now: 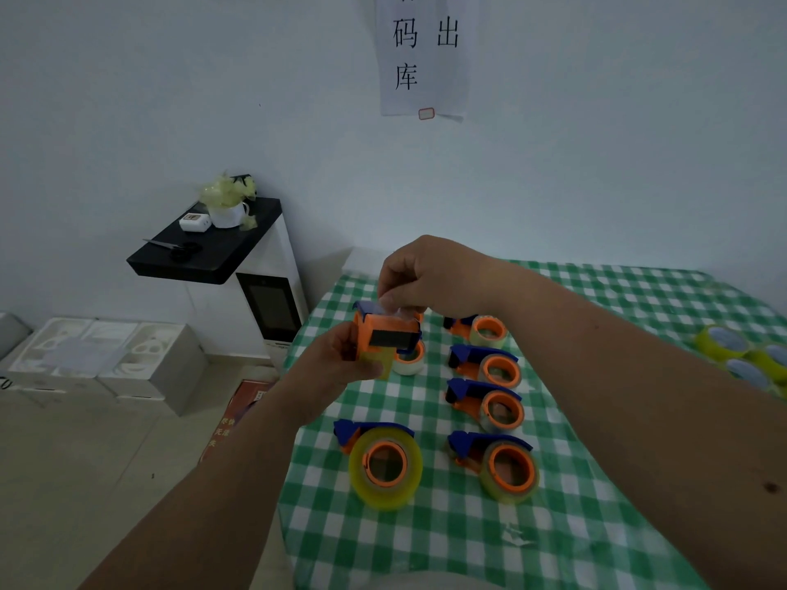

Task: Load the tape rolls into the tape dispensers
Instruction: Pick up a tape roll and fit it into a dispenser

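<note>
A paper sign [426,53] is hanging on the wall ahead of me. To my left, scissors [176,247], a white mug [230,215] and a small white box [195,222] are sitting on a black shelf [213,253]. White foam trays [85,351] are lying on the floor, and a checked cloth [468,538] is covering my table.

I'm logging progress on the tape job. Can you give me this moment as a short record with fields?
left hand: grips held dispenser above the table
right hand: pinches clear tape end at the dispenser's top
loaded dispensers on tablecloth: at least five, e.g. nearest one
spare rolls: right edge, yellowish
side shelf: scissors, mug
</note>
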